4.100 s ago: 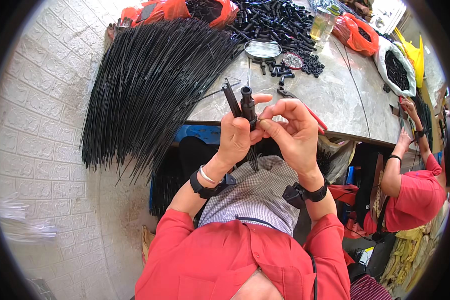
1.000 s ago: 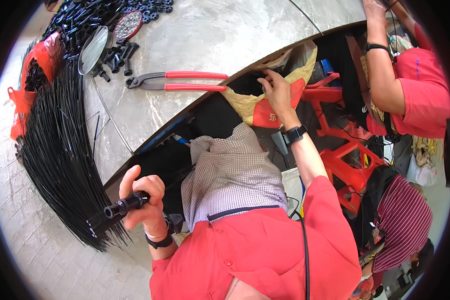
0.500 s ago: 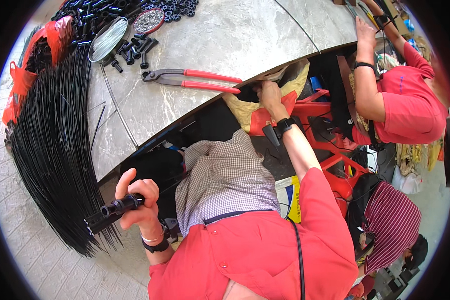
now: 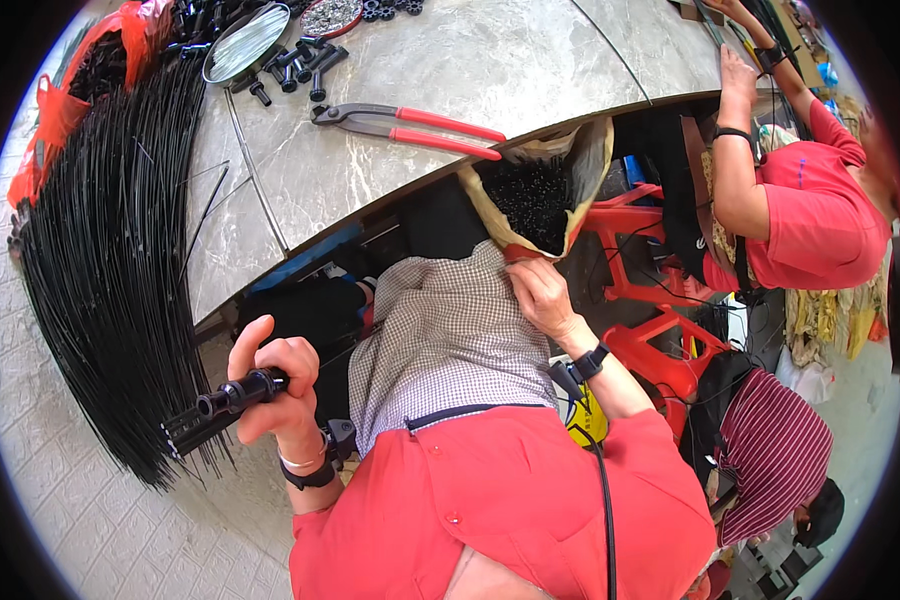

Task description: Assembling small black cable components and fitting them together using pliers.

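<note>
My left hand [image 4: 288, 385], at the lower left beside the table, is closed around several black plastic tubes [image 4: 232, 396]. They point out to the left, and its index finger is raised. In front of my lap, a yellowish bag [image 4: 592, 185] with a red lower edge gapes under the table rim, full of small black pieces [image 4: 530, 200]. My right hand [image 4: 543, 300] is at the bag's near edge, fingers bent together on it beside the checked apron [image 4: 445, 310]. The fingertips are partly hidden.
Red-handled pliers [image 4: 410, 130] lie on the grey table [image 4: 510, 60]. A long bundle of black rods [image 4: 110, 270] hangs over the table's left edge. Dishes of small parts [image 4: 248, 45] and loose black tubes stand at the back left. Red stools [image 4: 660, 350] and two co-workers are at the right.
My right hand has come out of the bag and drawn back toward me to its near edge. The bag's mouth now shows its contents. My left hand keeps its hold on the tubes.
</note>
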Tool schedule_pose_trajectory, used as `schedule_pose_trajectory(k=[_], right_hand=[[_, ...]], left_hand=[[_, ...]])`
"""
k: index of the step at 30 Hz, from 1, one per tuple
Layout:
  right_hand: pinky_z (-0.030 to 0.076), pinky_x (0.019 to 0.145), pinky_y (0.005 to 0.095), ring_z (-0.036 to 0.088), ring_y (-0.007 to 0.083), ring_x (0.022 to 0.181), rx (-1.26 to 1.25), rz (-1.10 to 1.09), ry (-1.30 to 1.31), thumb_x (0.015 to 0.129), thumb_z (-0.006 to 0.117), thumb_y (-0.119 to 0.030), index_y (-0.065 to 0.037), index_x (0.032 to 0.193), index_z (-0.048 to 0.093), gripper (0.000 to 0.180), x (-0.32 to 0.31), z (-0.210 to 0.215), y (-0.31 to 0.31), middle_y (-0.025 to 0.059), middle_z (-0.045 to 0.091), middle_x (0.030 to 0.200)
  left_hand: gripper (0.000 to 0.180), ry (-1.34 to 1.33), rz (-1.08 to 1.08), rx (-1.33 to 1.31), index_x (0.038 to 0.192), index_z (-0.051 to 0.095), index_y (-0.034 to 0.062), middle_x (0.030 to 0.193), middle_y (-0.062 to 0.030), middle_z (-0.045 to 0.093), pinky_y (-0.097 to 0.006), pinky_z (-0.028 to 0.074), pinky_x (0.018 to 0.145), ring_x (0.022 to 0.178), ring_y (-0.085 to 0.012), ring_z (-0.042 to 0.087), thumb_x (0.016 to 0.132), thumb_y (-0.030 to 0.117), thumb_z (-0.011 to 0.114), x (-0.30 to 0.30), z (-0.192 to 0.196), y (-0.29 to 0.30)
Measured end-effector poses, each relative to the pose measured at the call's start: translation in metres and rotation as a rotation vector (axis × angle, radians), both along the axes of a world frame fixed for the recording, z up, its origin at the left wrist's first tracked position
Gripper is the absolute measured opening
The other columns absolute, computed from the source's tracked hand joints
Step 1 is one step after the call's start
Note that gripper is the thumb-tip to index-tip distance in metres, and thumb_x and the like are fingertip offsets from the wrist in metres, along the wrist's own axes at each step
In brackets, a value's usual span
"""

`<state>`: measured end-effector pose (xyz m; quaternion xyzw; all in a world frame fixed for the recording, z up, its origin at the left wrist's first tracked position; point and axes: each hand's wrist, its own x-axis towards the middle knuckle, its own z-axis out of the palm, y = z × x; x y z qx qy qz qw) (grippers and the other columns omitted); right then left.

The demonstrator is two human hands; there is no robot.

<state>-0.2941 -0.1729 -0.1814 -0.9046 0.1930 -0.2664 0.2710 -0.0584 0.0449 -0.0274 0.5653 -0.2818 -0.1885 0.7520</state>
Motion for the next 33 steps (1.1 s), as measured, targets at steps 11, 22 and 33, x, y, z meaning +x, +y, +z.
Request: schedule_pose_trajectory(k=[11,22,33], right_hand=[[0.041,0.094,0.0472,0.053,0.037,0.112,0.259,0.053,0.621,0.088,0.055,-0.027,-0.001,0.119,0.055,0.041,0.048,-0.078,-0.076,0.0206,0.059,0.116],[0.05,0.076,0.0234,0.064,0.0116,0.084,0.801,0.173,-0.355,0.091,0.055,0.001,0.004,0.104,0.063,0.016,0.085,0.184,-0.001,0.0075,0.067,0.089],[0.05,0.063,0.022,0.062,0.0114,0.076,0.539,0.559,-0.431,0.084,0.063,0.003,0.004,0.104,0.06,0.02,0.144,0.277,0.098,0.0066,0.059,0.088]], left_hand=[[0.103,-0.02,0.032,-0.147,0.125,0.045,-0.0062,0.047,0.0048,0.031,-0.024,0.024,0.039,0.039,-0.006,0.028,0.071,0.081,0.034,-0.007,0.044,-0.001],[0.092,-0.048,-0.24,-0.16,0.121,0.049,-0.007,0.051,0.0046,0.038,-0.02,0.025,0.039,0.041,-0.0033,0.031,0.079,0.075,0.038,0.019,0.096,-0.035],[0.078,-0.119,-0.209,-0.254,0.12,0.051,-0.0054,0.055,0.0041,0.046,-0.018,0.028,0.04,0.045,-0.002,0.039,0.089,0.065,0.037,0.017,0.103,0.0]])
